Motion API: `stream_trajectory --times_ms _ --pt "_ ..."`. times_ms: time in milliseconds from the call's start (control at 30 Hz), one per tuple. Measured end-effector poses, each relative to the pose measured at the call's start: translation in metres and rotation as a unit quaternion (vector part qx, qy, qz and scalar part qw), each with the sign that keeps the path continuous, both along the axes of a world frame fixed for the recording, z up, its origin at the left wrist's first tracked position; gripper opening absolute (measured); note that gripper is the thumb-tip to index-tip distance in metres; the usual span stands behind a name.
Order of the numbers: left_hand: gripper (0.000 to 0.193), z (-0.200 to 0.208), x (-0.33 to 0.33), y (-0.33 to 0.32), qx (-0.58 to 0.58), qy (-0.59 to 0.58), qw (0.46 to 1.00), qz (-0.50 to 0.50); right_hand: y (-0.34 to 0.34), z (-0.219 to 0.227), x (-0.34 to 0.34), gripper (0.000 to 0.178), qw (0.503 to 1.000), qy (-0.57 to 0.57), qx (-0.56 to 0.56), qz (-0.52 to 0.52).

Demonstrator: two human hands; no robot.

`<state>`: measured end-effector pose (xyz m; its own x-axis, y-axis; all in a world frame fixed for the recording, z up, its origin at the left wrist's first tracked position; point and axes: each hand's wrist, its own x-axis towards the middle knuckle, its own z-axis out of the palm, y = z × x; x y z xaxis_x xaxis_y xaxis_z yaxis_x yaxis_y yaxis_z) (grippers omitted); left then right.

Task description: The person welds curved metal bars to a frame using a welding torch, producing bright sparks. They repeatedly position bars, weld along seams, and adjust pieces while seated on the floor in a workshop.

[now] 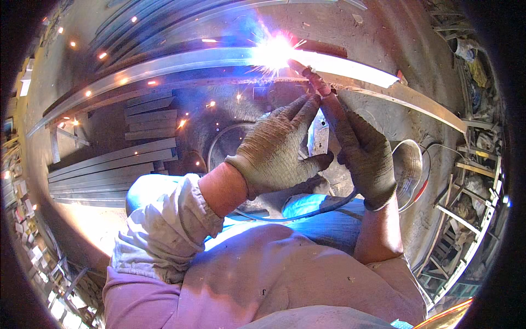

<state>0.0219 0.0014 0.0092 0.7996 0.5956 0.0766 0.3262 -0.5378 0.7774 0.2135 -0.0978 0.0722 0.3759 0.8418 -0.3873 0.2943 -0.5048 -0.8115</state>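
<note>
A cluttered metal workshop, concrete floor [383, 33] strewn with steel lengths: you weld a long steel bar [181, 61] across the top of the frame.

Your gloved right hand [364, 151] is clamped on the electrode holder [316, 81], its tip meeting the bar at the white arc [274, 52], upper centre. Your gloved left hand [276, 148] cups beside it, fingers curled to steady the holder, touching the right. Sparks scatter toward the stacked flat bars [109, 164] at left; a cable [307, 214] loops over your knees. The weld looks mid-run; the next move likely calls for feeding the rod steadily along the joint.
</note>
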Motion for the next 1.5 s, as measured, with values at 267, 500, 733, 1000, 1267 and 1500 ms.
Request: stream_trajectory --times_ms 267,500,733,1000,1267,1500 --pt "0.113 0.000 -0.002 -0.002 -0.010 -0.003 1.000 0.002 -0.003 -0.004 0.002 0.035 0.999 0.001 0.034 0.021" --pt "0.114 -0.004 -0.001 -0.002 0.031 0.003 1.000 -0.004 0.003 -0.005 0.000 0.033 0.996 -0.033 0.075 0.033" --pt "0.110 -0.001 -0.002 -0.002 0.013 -0.016 1.000 -0.003 0.000 0.003 0.000 0.033 0.999 -0.014 0.043 0.025" --pt "0.105 -0.006 -0.001 -0.006 0.027 -0.032 0.999 0.009 -0.001 -0.010 0.006 0.026 0.995 -0.057 0.077 0.041" --pt "0.103 0.001 -0.001 -0.003 0.000 -0.013 1.000 0.002 -0.005 -0.006 0.003 0.034 1.000 0.007 0.023 0.002" --pt "0.107 -0.001 -0.002 -0.004 0.004 -0.024 1.000 -0.007 -0.005 0.001 0.001 0.035 0.999 0.044 0.002 -0.012"
